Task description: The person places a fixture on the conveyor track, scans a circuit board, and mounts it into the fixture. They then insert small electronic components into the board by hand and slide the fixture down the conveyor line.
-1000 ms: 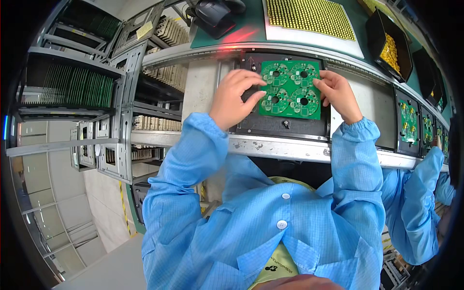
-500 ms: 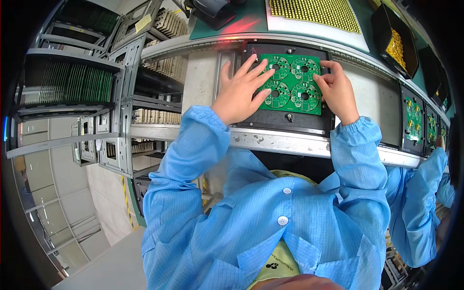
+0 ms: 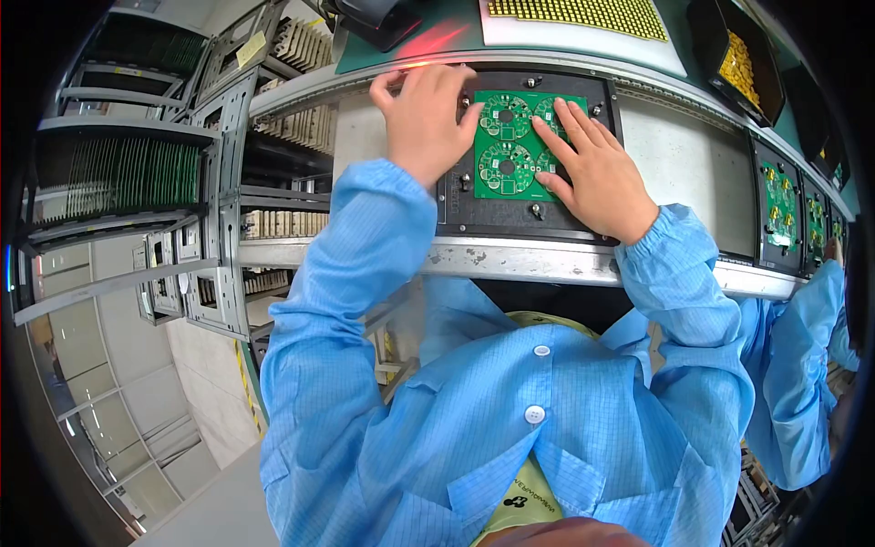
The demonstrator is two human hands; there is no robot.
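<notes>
A green circuit board panel (image 3: 507, 139) with round board outlines lies in a black fixture frame (image 3: 492, 219). My right hand (image 3: 602, 178) rests over the panel's right side, fingers stretched out, covering part of its right-hand circles. At the fixture's upper left, my left hand (image 3: 427, 118) has its fingers curled, with thumb and forefinger around a small metal latch (image 3: 466, 101); the exact contact is partly hidden. Other latches sit at the fixture's edges, one at the top (image 3: 531, 82) and another at the bottom (image 3: 536, 211).
The fixture sits on a metal-edged conveyor rail (image 3: 510, 260). Behind are a scanner (image 3: 378, 20) casting red light, a yellow grid of parts (image 3: 583, 14) and a black bin (image 3: 761, 64) of yellow pieces. Racks of boards (image 3: 128, 169) stand left; a co-worker's sleeve (image 3: 807, 346) shows right.
My left hand has left the panel for the latch at upper left. My right hand has gone from the panel's right edge to lying flat over it. The view has shifted slightly.
</notes>
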